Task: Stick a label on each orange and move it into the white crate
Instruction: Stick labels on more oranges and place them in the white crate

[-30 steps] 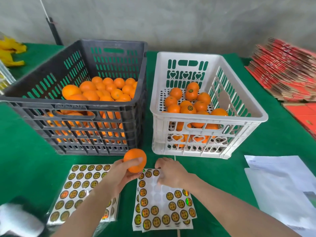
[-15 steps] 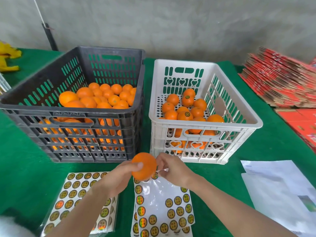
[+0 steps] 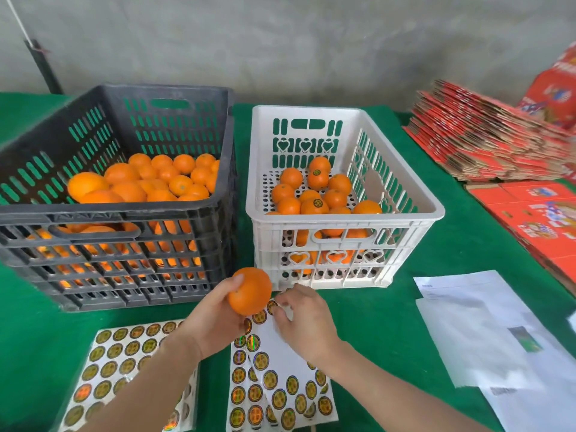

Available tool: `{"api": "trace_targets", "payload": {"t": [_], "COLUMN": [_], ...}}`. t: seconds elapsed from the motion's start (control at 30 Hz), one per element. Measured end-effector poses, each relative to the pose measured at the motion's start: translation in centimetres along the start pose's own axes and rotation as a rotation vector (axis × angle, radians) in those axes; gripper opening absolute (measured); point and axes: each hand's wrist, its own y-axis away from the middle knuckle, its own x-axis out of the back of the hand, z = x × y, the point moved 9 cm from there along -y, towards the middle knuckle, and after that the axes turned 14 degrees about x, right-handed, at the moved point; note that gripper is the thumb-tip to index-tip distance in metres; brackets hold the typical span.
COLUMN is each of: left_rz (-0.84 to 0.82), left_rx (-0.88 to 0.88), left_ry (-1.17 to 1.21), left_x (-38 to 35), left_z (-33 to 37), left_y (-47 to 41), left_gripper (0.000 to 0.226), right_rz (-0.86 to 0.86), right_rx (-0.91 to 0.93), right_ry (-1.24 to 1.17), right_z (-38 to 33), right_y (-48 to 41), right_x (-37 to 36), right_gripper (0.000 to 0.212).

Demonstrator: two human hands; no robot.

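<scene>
Bench cloth [image 3: 374, 322]: green fabric, matt, felt-like. Black crate [image 3: 124, 210], 10 o'clock: moulded plastic, dull finish. White crate [image 3: 343, 218], 1 o'clock: moulded plastic, smooth, faint sheen. Oranges [image 3: 121, 174]: dimpled peel, light gloss. Label sheets [image 3: 280, 397], 6 o'clock: glossy backing, foil labels with rainbow glint. Flattened boxes [image 3: 486, 141], 2 o'clock: red printed cardboard, raw brown edges. Wall [image 3: 280, 42]: rough grey plaster.

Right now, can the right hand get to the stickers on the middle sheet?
Probably yes. The right hand is over the middle sheet, fingertips at its top stickers, nothing between; the orange is held aside.
</scene>
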Motion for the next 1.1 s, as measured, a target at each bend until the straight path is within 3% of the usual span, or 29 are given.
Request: {"api": "trace_targets", "payload": {"t": [0.3,0.5,0.63,0.73,0.9,1.0,1.1], "left_rz": [-0.051,-0.027,-0.017,0.015,0.105,0.136,0.020], "left_rx": [0.051,0.068,0.064,0.072,-0.001,-0.076,-0.045], "left_ry": [0.019,-0.005,-0.035,-0.066,-0.259,-0.253,-0.041], "left_x": [-0.4,-0.1,-0.1,0.5,2.0,2.6,1.4], "left_z": [-0.3,-0.1,0.4,0.5,1.6,2.6,2.3], "left_y": [-0.2,-0.3,-0.3,-0.2,0.7,1.4,1.8], "left_gripper": [0.103,0.107,0.108,0.112,0.115,0.117,0.109], "right_rz": [0.036,0.145,0.065,-0.070,-0.177,-0.096,0.024], "right_rx": [-0.102,0.019,0.088,-0.027,-0.297,-0.549,-0.571], "right_ry": [-0.097,-0.067,-0.149,-0.262,-0.412,-0.655,-0.917], "right_z": [0.9,-0.4,-0.4,0.5,2.5,3.0,1.5], "right_y": [1.1,0.9,1.1,1.7,2.6,2.9,1.3], "right_x": [-0.8,-0.2,-0.7,-1.8,-3.3,-3.0,-1.2], "right_gripper": [0.007,0.020,0.013,0.025,0.011,0.011,0.023]}}
